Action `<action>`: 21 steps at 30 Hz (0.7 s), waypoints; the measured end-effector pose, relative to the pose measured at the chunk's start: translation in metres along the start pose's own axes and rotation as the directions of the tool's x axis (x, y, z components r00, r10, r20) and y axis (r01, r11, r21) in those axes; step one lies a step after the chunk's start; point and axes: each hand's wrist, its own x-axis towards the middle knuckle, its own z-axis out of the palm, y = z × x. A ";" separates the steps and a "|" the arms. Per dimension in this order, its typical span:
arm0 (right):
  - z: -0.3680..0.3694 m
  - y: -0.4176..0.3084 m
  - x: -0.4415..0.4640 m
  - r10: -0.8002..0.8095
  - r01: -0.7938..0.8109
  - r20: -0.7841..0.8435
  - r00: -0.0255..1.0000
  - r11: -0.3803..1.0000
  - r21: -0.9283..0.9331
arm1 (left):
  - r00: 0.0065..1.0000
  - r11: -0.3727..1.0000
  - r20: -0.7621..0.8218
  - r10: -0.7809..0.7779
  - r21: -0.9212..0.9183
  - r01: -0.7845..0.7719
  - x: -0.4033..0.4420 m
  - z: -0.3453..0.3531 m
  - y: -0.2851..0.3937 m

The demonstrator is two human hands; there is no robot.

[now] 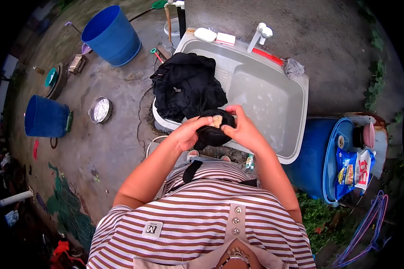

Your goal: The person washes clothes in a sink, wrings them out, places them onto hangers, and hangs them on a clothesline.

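A bunched black garment (186,83) lies over the left, ridged end of the grey wash sink (300,130), and part of it hangs over the near edge. My left hand (187,133) grips that near part from the left, thumb on top. From the right, my right hand (244,129) pinches the same cloth between thumb and fingers. Between both hands a small pale yellow piece (217,121) shows against the black fabric; whether it is soap or part of the garment I cannot tell. Whitish suds or water spots dot the basin floor.
Along the sink's back rim sit a white soap dish (205,35), a red-and-white box (226,39), a white tap (261,35), a red strip (268,56) and a grey rag (294,68). A blue barrel (307,157) stands right, blue tubs (111,36) left, a metal bowl (100,110) on the ground.
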 end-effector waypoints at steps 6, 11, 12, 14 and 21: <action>0.012 -0.009 -0.012 -0.214 0.185 -0.050 0.976 0.922 -0.341 | 0.998 0.972 -0.054 -0.041 -0.232 0.027 0.006 0.003 -0.010; 0.012 0.005 -0.003 -0.170 0.159 0.000 0.985 0.920 -0.358 | 0.997 0.973 -0.029 -0.074 -0.221 0.066 0.013 -0.007 -0.012; 0.014 0.012 0.000 -0.078 0.080 0.018 0.997 0.958 -0.276 | 0.997 0.973 -0.030 -0.073 -0.222 0.065 0.015 -0.010 -0.013; 0.014 0.016 0.002 0.009 0.001 0.049 0.999 0.980 -0.197 | 0.999 0.957 -0.046 -0.019 -0.289 0.005 0.016 -0.009 -0.012; -0.003 -0.018 -0.008 -0.462 0.462 0.123 0.878 0.753 -0.469 | 0.973 0.982 -0.136 0.188 0.058 -0.182 -0.006 0.009 -0.001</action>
